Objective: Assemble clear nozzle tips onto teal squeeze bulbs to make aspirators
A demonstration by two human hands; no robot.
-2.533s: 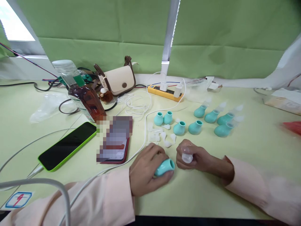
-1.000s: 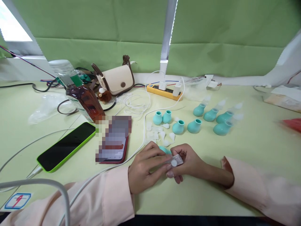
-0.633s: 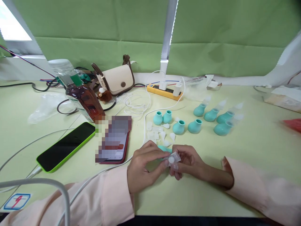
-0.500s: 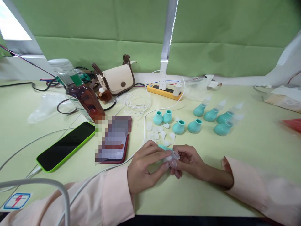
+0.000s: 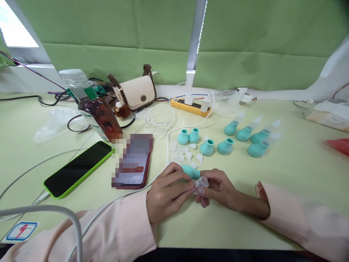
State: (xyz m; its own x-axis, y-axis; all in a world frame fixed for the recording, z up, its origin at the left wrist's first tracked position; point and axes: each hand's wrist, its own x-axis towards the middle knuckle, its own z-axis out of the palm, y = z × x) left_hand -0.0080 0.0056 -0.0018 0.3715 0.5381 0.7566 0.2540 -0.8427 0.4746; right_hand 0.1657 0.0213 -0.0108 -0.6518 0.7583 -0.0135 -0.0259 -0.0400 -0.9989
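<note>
My left hand (image 5: 170, 191) pinches the left end of a small clear plastic nozzle part (image 5: 201, 182) between thumb and fingers. Around the same part's right side, my right hand (image 5: 218, 187) has its thumb and fingers closed. Its round open end faces up. Just behind the hands is a teal rubber bulb (image 5: 191, 171), partly hidden by the fingers; whether the right hand touches it I cannot tell. Beyond lie several small white translucent tips (image 5: 188, 157) and more open teal bulbs (image 5: 207, 147). Several bulbs with clear tips fitted (image 5: 245, 133) lie at the right.
To the left are a green-cased phone (image 5: 79, 169), a red-cased phone (image 5: 133, 163) and a tilted bottle of dark liquid (image 5: 100, 118). A white cable (image 5: 168, 145) crosses the table beside my left hand. Further back stand a cream handbag (image 5: 139, 92) and a yellow power strip (image 5: 191, 107).
My left fingers have drawn closer together on the clear part and shifted slightly, showing more of the teal bulb behind. The right hand has hardly moved.
</note>
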